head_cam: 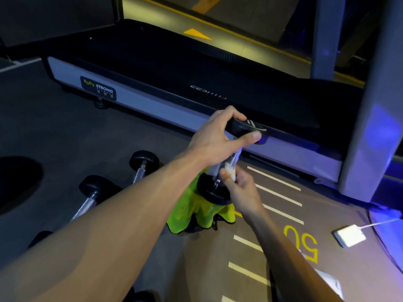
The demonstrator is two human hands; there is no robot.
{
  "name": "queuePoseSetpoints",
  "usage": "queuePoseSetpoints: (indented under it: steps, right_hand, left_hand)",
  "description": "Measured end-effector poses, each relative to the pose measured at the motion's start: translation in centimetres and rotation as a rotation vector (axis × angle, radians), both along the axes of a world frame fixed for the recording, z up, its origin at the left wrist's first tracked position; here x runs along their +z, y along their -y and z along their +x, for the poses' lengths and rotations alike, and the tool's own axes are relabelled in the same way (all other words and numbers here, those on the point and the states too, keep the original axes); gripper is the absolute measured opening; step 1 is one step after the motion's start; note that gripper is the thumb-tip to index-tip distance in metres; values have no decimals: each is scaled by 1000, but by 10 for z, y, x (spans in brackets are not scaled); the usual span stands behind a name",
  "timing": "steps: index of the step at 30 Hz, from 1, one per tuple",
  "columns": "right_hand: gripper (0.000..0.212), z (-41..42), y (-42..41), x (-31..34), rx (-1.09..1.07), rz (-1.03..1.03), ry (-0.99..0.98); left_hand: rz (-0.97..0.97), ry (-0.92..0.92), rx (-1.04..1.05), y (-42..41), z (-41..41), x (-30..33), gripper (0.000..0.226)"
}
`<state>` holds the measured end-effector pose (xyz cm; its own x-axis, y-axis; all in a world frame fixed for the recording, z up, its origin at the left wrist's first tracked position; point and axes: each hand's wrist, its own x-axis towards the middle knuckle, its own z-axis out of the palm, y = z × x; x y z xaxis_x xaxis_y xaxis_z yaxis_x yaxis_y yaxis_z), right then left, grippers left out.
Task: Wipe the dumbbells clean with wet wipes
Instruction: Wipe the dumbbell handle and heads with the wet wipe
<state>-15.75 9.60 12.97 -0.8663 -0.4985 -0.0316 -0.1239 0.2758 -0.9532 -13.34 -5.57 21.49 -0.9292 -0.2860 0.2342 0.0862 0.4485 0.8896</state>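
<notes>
A black dumbbell [246, 127] with a chrome handle stands nearly upright in the middle of the view, its lower head [212, 192] over a yellow-green cloth [185, 216]. My left hand [218, 136] grips the upper head from the side, thumb along its rim. My right hand [242, 188] pinches a white wet wipe [230, 170] against the chrome handle. Two more black dumbbells [139, 164] lie on the floor to the left, partly hidden behind my left forearm.
A treadmill [174, 88] with a grey side rail runs across the back, its upright post [370, 105] at the right. A white charger [350, 235] with a cable lies on the floor at the right. The floor bears white lines and a yellow "50".
</notes>
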Motion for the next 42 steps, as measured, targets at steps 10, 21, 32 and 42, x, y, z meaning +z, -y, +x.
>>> queuePoseSetpoints:
  steps: [10,21,32,42]
  right_hand:
    - [13,-2,9,22,-139,33,-90]
    - [21,-2,-1,31,-10,-66,190]
    - [29,-12,-10,17,-28,-102,25]
    - [27,4,8,10,-182,91,-158]
  left_hand:
    - [7,41,-23,-1,-1,3,44]
    - [25,64,-66,10,-3,4,35]
    - [45,25,-6,9,-6,2,36]
    - [5,-38,68,2,-7,4,40]
